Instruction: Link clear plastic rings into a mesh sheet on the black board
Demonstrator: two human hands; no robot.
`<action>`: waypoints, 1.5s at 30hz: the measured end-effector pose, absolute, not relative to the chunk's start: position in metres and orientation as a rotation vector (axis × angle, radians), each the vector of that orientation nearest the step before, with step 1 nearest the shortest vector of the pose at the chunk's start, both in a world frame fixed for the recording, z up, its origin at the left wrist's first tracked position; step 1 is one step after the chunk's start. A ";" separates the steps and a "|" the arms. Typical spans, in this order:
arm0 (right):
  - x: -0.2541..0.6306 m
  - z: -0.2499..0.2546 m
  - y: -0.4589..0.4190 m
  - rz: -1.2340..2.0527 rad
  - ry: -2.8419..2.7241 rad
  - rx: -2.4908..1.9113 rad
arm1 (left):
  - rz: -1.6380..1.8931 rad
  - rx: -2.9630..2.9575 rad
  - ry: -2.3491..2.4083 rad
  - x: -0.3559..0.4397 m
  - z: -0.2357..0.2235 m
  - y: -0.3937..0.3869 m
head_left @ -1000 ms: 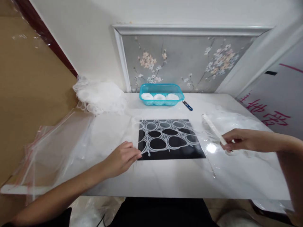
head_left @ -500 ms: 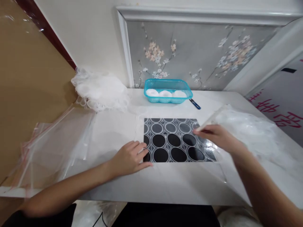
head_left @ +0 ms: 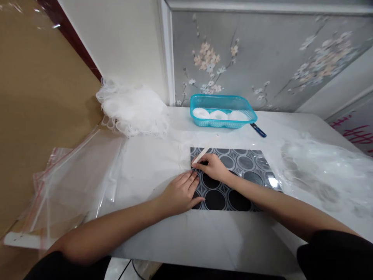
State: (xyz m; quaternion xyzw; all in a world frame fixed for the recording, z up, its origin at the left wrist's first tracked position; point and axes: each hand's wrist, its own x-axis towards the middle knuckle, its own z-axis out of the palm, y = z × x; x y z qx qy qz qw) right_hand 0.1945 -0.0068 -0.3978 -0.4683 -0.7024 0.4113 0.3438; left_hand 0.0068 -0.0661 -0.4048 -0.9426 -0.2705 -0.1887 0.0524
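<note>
A black sheet with grey-white ovals (head_left: 253,177) lies on the white table. My left hand (head_left: 182,192) rests palm down on the sheet's left edge, fingers extended and thumb apart. Just beyond it, my right hand (head_left: 212,166) pinches a thin, flat white stick (head_left: 205,151) near the sheet's upper left corner. The stick slants up and to the right, past the sheet's far edge. My right forearm crosses over part of the sheet and hides some of the ovals. Light glints off the sheet's glossy right side.
Behind the sheet stands a turquoise basket (head_left: 223,123) holding white round pieces, with a blue utility knife (head_left: 258,130) beside it. A heap of white rings (head_left: 132,111) and clear plastic bags (head_left: 78,175) lie left. A clear plastic bag of white material (head_left: 326,167) is at right.
My right hand has moved left with the white stick, from the sheet's right side to its upper left corner. My left hand still rests on the left edge. The camera view has shifted.
</note>
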 end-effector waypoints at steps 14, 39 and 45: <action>0.212 -0.372 0.032 0.099 -2.172 -1.058 | -0.575 -2.996 -0.886 0.006 -0.403 -0.062; 0.241 -0.398 -0.040 0.745 -1.785 -1.371 | -0.394 -2.898 -0.956 0.043 -0.390 -0.042; 0.242 -0.395 -0.043 0.749 -1.767 -1.400 | -0.416 -2.680 -1.456 0.027 -0.380 -0.007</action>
